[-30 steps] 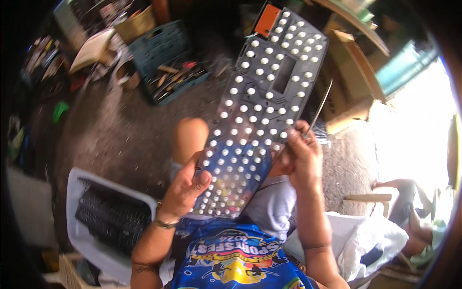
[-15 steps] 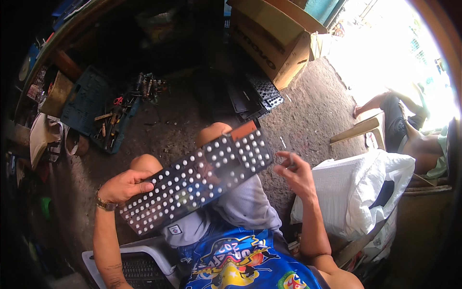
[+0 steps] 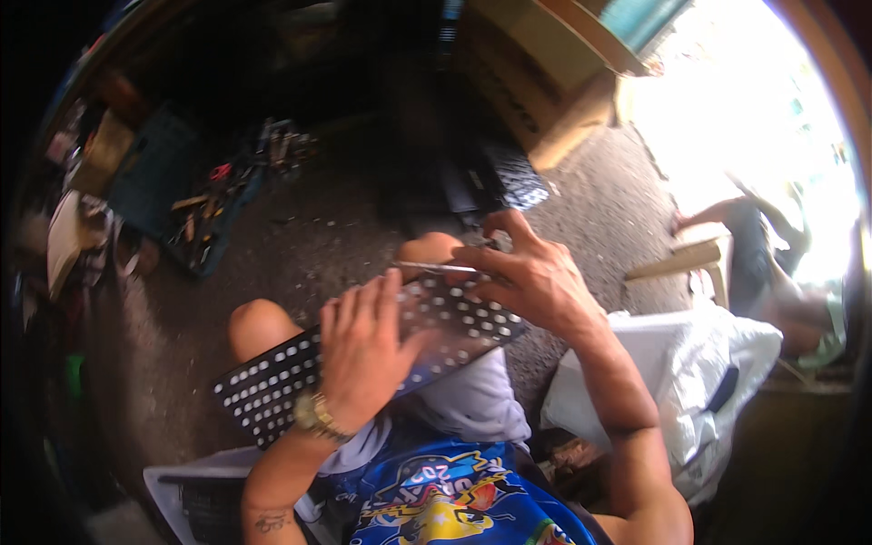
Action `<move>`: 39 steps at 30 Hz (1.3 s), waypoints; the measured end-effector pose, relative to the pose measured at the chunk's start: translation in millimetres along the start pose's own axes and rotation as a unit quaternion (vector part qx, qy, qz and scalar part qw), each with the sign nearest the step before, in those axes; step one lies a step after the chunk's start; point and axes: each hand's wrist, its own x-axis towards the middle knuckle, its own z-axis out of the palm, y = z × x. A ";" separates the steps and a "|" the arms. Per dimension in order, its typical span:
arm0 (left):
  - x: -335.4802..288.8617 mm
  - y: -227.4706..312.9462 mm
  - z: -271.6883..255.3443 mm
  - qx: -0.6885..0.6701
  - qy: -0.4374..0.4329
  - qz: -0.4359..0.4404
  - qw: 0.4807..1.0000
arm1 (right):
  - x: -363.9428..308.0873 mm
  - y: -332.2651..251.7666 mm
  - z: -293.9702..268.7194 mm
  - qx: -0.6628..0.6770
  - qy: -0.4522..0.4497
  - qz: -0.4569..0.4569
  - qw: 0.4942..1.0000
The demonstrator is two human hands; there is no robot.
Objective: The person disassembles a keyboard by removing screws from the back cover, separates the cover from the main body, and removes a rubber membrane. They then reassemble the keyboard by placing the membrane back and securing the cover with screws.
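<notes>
A black keyboard panel (image 3: 268,386) dotted with rows of small white rubber domes lies tilted across my lap. My left hand (image 3: 363,341), with a watch at the wrist, rests on the middle of it, fingers stretched out and flat. Over the panel's far right part, my right hand (image 3: 522,272) is curled with a thin pale rod (image 3: 440,267) between its fingers. The rod's left end reaches my left fingertips. Motion blur hides what kind of tool or strip it is. Part of the panel is hidden under both hands.
An open tool case (image 3: 204,259) with several hand tools stands on the floor at the left. Dark keyboard parts (image 3: 522,182) lie ahead, beside a large cardboard box (image 3: 572,118). A white sack (image 3: 727,354) stands at my right; beyond it a person sits near a wooden stool (image 3: 681,259).
My left hand has let go of the panel's left edge and moved onto its middle. My right hand has come in from the right, over the far edge, with the rod. The panel sits slightly lower.
</notes>
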 end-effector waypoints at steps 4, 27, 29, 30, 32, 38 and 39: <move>-4.5 -7.2 16.9 0.013 0.026 0.002 1.000 | 28.1 -27.1 8.6 -0.010 -0.050 0.026 0.998; -18.7 -24.7 20.1 0.017 0.068 -0.009 0.997 | 33.0 -18.4 -50.7 0.158 -0.077 0.048 0.983; -16.5 -21.9 17.8 0.002 0.074 -0.005 0.997 | 104.6 -34.3 -50.0 0.204 -0.074 0.165 0.962; -16.5 -18.6 15.3 -0.010 0.061 -0.004 0.998 | 141.4 -44.5 -48.1 0.206 -0.005 0.118 0.971; -21.8 -14.8 5.8 -0.049 0.080 0.032 0.995 | 179.0 -64.4 -53.0 0.139 0.124 0.018 0.982; -89.5 -28.9 -43.5 -0.054 -0.025 0.016 0.998 | 122.5 -83.7 -45.0 0.274 0.077 0.021 0.958; -100.9 -34.4 -48.8 -0.049 -0.054 -0.007 0.997 | 107.4 -79.7 -36.8 0.278 0.057 0.006 0.959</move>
